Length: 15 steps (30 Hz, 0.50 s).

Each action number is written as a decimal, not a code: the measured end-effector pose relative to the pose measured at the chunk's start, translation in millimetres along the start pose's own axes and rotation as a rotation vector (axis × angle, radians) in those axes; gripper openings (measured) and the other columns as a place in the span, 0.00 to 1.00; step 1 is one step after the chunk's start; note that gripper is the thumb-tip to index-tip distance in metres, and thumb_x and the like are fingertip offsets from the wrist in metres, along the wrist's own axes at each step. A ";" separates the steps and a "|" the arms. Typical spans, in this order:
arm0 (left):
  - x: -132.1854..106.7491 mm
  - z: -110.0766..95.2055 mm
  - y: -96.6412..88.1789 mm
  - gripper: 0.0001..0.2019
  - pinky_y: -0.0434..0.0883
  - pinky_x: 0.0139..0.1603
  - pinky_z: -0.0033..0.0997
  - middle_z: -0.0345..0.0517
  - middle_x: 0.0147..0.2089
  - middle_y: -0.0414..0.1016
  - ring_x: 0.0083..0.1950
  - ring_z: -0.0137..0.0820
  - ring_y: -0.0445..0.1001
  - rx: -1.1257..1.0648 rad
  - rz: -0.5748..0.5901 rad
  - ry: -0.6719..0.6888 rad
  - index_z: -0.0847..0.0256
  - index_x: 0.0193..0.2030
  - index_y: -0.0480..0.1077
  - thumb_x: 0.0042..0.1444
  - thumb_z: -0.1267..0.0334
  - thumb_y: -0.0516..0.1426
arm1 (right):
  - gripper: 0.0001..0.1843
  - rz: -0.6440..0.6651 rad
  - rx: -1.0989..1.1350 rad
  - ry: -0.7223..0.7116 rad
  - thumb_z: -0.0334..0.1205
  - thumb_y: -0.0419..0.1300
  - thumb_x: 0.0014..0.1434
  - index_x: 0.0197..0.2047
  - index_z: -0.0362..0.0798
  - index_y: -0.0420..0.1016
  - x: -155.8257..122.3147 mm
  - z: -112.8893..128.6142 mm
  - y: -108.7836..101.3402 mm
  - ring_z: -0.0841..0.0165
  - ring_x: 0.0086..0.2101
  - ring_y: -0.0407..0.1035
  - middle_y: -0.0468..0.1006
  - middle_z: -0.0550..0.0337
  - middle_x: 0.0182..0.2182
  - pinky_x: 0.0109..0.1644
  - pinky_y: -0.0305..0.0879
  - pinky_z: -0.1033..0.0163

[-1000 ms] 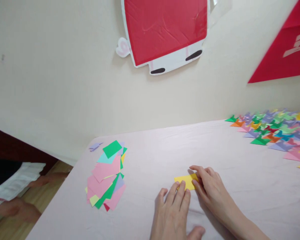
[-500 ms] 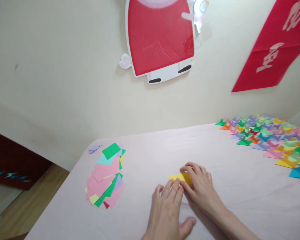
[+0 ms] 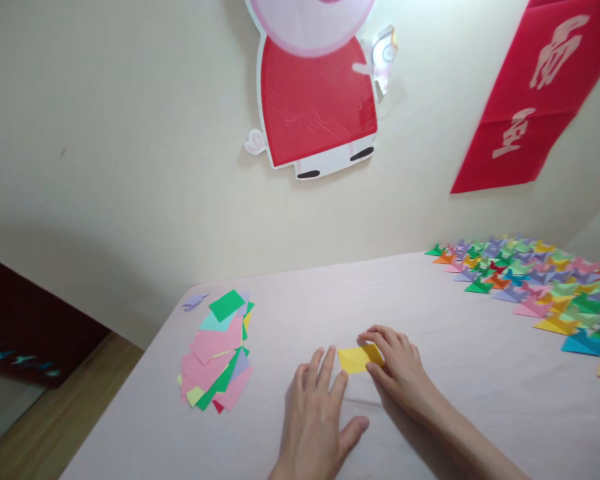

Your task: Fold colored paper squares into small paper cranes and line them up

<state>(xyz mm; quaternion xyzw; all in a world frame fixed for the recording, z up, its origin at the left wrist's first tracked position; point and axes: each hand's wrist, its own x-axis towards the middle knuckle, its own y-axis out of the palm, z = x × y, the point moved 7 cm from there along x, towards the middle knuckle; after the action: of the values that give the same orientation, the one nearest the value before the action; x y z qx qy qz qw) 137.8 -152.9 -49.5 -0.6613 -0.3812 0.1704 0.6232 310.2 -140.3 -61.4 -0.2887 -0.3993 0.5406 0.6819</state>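
Note:
A folded yellow paper [image 3: 353, 360], a small rectangle, lies on the pale pink tabletop [image 3: 290, 300] in front of me. My right hand [image 3: 397, 360] pinches its right end between thumb and fingers. Just left of the paper, my left hand [image 3: 313, 413] rests flat with its fingers spread and thumb out. Its little fingertips' side faces away; the index finger is close to the paper's lower left corner, and I cannot tell whether it touches.
A loose pile of coloured paper sheets [image 3: 213, 367] lies at left, with small purple pieces [image 3: 195, 302] beyond it. Rows of folded paper figures [image 3: 535, 273] cover the right side. The wall [image 3: 155, 167] behind bears a cartoon cutout [image 3: 320, 100] and a red banner [image 3: 525, 113].
My left hand has slid off the yellow paper toward the left, uncovering its left part. The right hand keeps its pinch on the paper. The camera view has tilted slightly upward.

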 end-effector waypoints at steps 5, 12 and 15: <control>-3.2 3.4 -6.4 0.26 0.64 0.61 0.59 0.51 0.72 0.57 0.69 0.51 0.58 0.021 -0.028 0.000 0.52 0.60 0.68 0.60 0.42 0.57 | 0.26 0.015 0.081 -0.070 0.29 0.53 0.53 0.55 0.52 0.72 1.5 -17.7 -3.3 0.57 0.54 0.66 0.73 0.51 0.55 0.57 0.63 0.46; 5.3 5.7 -11.3 0.18 0.65 0.62 0.55 0.50 0.67 0.64 0.66 0.48 0.62 -0.023 -0.073 -0.046 0.54 0.55 0.70 0.59 0.55 0.62 | 0.16 -0.009 0.252 -0.122 0.37 0.49 0.64 0.50 0.52 0.75 -3.2 -24.6 -12.8 0.59 0.55 0.68 0.76 0.50 0.53 0.59 0.66 0.46; 18.6 6.8 -9.6 0.26 0.65 0.62 0.51 0.54 0.64 0.66 0.65 0.46 0.63 0.018 -0.124 -0.071 0.60 0.61 0.65 0.57 0.65 0.63 | 0.15 -0.044 0.256 -0.115 0.35 0.50 0.62 0.45 0.53 0.76 -6.5 -22.0 -13.4 0.59 0.54 0.68 0.76 0.52 0.52 0.58 0.66 0.45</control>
<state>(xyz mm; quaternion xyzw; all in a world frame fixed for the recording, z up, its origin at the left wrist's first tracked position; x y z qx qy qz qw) 142.3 -135.5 -36.9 -0.6243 -0.4419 0.1581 0.6245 335.1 -149.1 -63.2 -0.1591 -0.3714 0.5878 0.7009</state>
